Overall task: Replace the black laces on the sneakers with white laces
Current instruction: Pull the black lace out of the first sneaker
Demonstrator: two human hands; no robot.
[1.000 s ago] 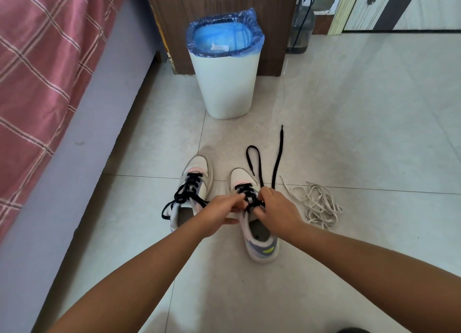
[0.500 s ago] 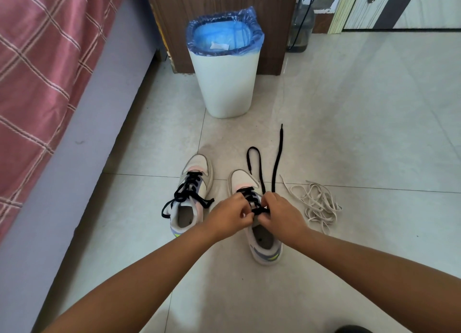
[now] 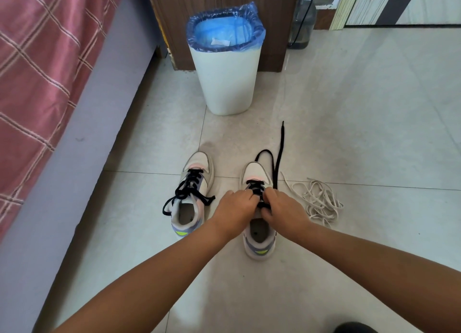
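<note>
My left hand [image 3: 235,204] and right hand [image 3: 282,208] have moved toeward up the right white sneaker [image 3: 258,208], both pinching its black lace [image 3: 279,155]; loosening continues. The left sneaker [image 3: 190,195] stays laced; the white laces [image 3: 319,198] wait beside.

Left hand [image 3: 235,205] and right hand [image 3: 282,206] meet, fingers curled.

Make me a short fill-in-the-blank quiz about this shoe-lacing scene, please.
1. Both hands work on the sneaker on the person's ____ side.
2. The other sneaker has laces coloured ____.
3. The heap of white laces lies on the ____.
4. The white bin is lined with a ____ bag.

Missing words: right; black; floor; blue
</note>
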